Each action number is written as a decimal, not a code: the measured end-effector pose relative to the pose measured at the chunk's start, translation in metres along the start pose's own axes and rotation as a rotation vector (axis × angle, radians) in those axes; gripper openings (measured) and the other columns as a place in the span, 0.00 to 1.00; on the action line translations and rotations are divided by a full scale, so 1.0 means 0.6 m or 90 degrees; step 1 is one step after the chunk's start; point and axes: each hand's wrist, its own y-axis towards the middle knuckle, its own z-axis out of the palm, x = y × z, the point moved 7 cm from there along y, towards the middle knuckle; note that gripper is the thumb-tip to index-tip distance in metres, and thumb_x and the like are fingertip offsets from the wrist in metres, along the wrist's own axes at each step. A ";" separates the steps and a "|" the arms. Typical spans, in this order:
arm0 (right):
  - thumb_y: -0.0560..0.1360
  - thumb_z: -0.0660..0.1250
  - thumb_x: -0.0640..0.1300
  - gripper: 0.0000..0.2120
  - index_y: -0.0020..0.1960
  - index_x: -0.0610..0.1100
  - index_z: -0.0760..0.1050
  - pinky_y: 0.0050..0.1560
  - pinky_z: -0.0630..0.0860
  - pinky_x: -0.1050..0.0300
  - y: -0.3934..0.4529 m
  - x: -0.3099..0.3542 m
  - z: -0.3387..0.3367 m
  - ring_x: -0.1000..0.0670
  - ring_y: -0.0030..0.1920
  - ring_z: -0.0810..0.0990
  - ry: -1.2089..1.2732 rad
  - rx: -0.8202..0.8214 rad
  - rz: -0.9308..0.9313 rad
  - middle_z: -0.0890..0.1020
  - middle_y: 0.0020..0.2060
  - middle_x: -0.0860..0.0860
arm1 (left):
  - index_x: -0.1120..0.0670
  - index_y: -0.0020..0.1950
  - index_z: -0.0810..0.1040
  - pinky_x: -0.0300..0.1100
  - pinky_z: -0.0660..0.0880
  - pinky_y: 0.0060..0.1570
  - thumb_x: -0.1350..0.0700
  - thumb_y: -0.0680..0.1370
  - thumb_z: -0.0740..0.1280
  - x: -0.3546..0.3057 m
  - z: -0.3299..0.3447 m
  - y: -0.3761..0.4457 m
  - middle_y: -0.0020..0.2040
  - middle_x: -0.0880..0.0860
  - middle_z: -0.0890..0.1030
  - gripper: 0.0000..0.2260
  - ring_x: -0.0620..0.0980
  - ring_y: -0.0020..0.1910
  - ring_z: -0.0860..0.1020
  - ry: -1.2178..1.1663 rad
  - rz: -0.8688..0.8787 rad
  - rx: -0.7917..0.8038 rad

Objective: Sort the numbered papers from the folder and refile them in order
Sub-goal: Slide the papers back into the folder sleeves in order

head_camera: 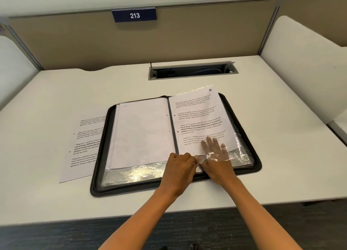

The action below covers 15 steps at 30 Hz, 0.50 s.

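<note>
A black zip folder (246, 137) lies open on the white desk, with clear plastic sleeves on both sides. A printed paper (197, 118) with a blue number at its top right corner sits partly inside the right-hand sleeve (238, 154). My right hand (216, 154) is slid flat inside that sleeve, fingers straight on the paper's lower part. My left hand (180, 165) pinches the sleeve's bottom edge near the spine. The left-hand sleeve holds a blank-looking sheet (142, 131). Another printed paper (84, 148) lies on the desk, half under the folder's left edge.
A cable slot (191, 70) is sunk into the desk behind the folder. Beige partition panels with a "213" sign (134, 15) close the back, and white dividers stand on both sides. The desk's front edge runs just below the folder.
</note>
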 end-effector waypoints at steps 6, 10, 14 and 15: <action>0.78 0.62 0.47 0.18 0.63 0.38 0.76 0.72 0.61 0.47 -0.045 0.007 -0.036 0.39 0.68 0.70 0.109 -0.154 -0.014 0.75 0.65 0.39 | 0.53 0.44 0.81 0.44 0.75 0.37 0.58 0.71 0.74 0.002 0.007 0.002 0.38 0.48 0.81 0.04 0.49 0.33 0.77 0.002 0.003 0.005; 0.74 0.61 0.41 0.11 0.46 0.40 0.81 0.50 0.74 0.61 -0.135 -0.017 -0.094 0.47 0.47 0.79 0.212 -0.338 0.033 0.82 0.43 0.49 | 0.53 0.43 0.81 0.43 0.74 0.37 0.59 0.71 0.74 0.005 0.012 0.003 0.39 0.48 0.81 0.04 0.49 0.33 0.77 -0.006 0.001 0.002; 0.76 0.63 0.40 0.08 0.54 0.42 0.76 0.46 0.70 0.61 -0.174 -0.091 -0.123 0.49 0.42 0.76 0.369 -0.422 0.252 0.78 0.40 0.49 | 0.53 0.43 0.81 0.43 0.73 0.38 0.60 0.71 0.74 0.003 0.017 0.006 0.39 0.48 0.81 0.04 0.49 0.32 0.78 -0.016 0.002 -0.001; 0.76 0.64 0.40 0.10 0.57 0.42 0.75 0.47 0.71 0.56 -0.169 -0.109 -0.123 0.48 0.43 0.76 0.392 -0.415 0.306 0.78 0.41 0.49 | 0.54 0.43 0.81 0.44 0.73 0.38 0.60 0.71 0.74 0.004 0.019 0.007 0.39 0.48 0.82 0.04 0.49 0.33 0.78 -0.020 -0.001 -0.001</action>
